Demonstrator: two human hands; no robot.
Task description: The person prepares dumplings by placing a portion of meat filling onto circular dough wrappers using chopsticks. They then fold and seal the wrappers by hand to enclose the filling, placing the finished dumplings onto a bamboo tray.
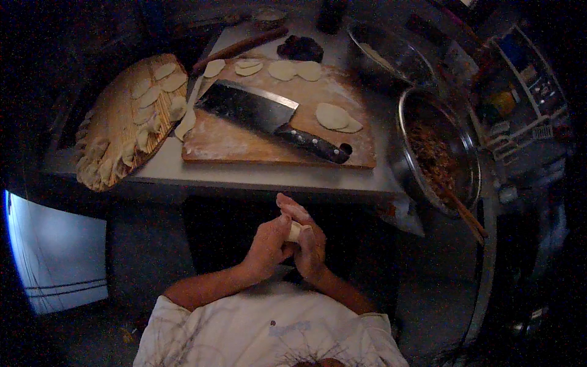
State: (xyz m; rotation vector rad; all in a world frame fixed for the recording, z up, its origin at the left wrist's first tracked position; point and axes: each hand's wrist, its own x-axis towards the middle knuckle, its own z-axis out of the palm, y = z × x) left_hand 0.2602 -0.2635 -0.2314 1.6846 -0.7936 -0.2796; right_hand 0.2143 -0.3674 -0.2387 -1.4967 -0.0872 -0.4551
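In front of my chest, below the table edge, my left hand (269, 239) and my right hand (312, 250) meet around a small pale piece of dough (295, 232). Fingers and thumbs press on it from both sides, covering most of it, so any filling inside is hidden. Beyond them lies a floured wooden cutting board (220, 149) with a cleaver (250, 108) across it, its black handle towards the right. Round dough wrappers (332, 116) rest on the board's right part, and several more wrappers (282, 70) line its far edge.
On the left, a round slatted tray (117, 108) carries folded dumplings along its rim. To the right stands a metal bowl (403, 133) of minced filling (429, 153) with wooden chopsticks (463, 213). Behind are a second metal bowl (419, 62), a rolling pin (247, 46) and a dark lump (300, 48).
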